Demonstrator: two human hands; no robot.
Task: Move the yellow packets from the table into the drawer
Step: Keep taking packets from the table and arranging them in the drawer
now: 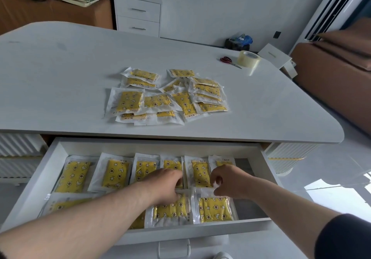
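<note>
At the front edge of the drawer (180, 232), the left hand (166, 184) and right hand (227, 180), close together, each pinch the top of one of two yellow packets (214, 208), seemingly squaring a second row; a loose pile (166, 96) lies mid-worktop (60, 68).

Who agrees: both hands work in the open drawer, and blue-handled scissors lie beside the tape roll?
Wrong colour: the head view shows red-handled scissors beside the tape roll. The left hand and right hand do work in the open drawer.
</note>
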